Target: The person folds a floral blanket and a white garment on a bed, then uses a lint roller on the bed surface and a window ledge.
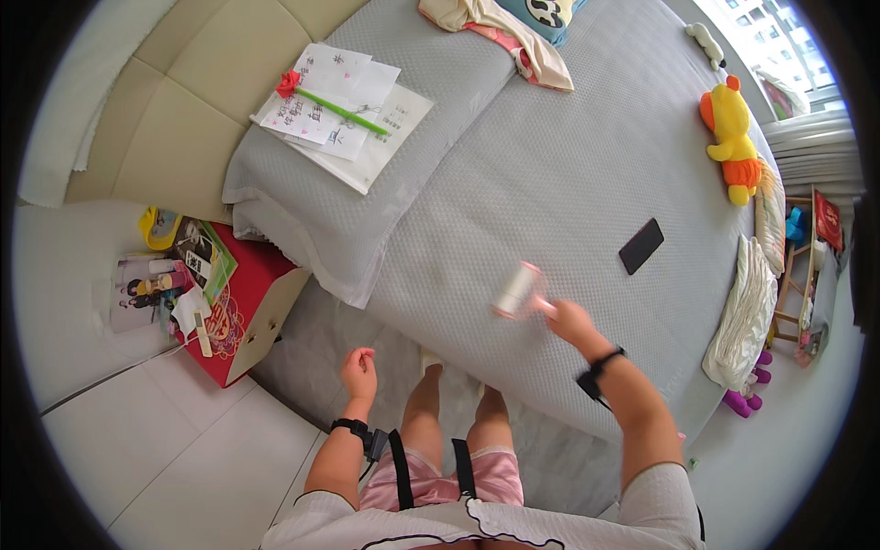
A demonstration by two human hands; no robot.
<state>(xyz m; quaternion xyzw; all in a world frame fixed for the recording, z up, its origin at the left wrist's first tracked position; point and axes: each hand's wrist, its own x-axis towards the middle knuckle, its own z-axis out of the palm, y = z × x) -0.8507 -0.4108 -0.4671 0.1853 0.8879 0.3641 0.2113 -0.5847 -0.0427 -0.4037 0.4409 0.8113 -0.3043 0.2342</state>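
My right hand [572, 322] grips the pink handle of a lint roller [517, 291] above the grey quilted bedspread [467, 227]. The white roll points to the left and is somewhat blurred; whether it touches the fabric I cannot tell. My left hand [359, 375] hangs beside the bed over the floor, fingers curled in and nothing seen in it. A dark smartphone [641, 246] lies on the bed to the right of the roller.
Handwritten papers [344, 110] and a red artificial rose [289, 84] lie on the pillow side. A yellow plush duck [733, 141] and folded bedding [741, 316] line the far right edge. Left stands a red bedside cabinet [265, 275] with clutter. Clothing [543, 58] lies at the top.
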